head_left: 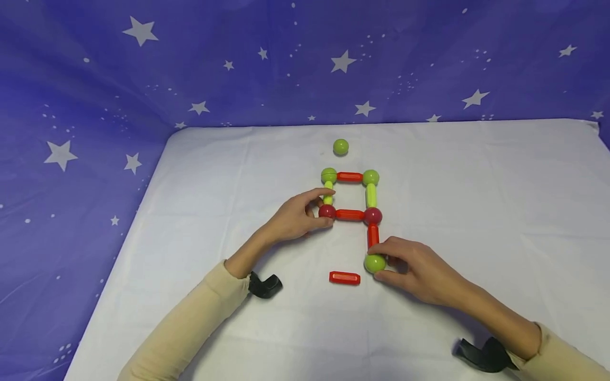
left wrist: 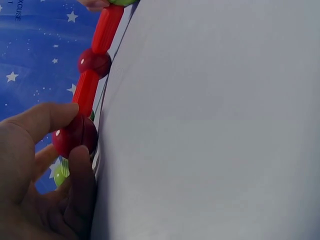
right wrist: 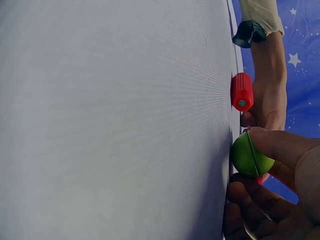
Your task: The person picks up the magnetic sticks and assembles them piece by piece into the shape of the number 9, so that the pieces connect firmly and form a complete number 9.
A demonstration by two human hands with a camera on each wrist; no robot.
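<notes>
Balls and rods form a square on the table, with one more red rod [head_left: 373,236] running toward me from its near right corner. My right hand [head_left: 419,268] pinches the green ball [head_left: 375,263] at that rod's near end, thumb and fingers on either side. At the square's near left corner, my left hand [head_left: 297,216] holds a dark red ball [left wrist: 75,137] between thumb and fingers. A red rod [head_left: 350,215] joins this ball to another dark red ball [head_left: 373,216]. Two green balls [head_left: 329,175] make the far corners, with yellow-green rods [head_left: 371,196] along the sides.
A loose red rod [head_left: 344,278] lies left of the green ball in my right hand; its metal end shows in the right wrist view. Beyond the square sits a single green ball [head_left: 340,147]. A star-patterned blue cloth [head_left: 305,63] hangs behind the white table [head_left: 476,174].
</notes>
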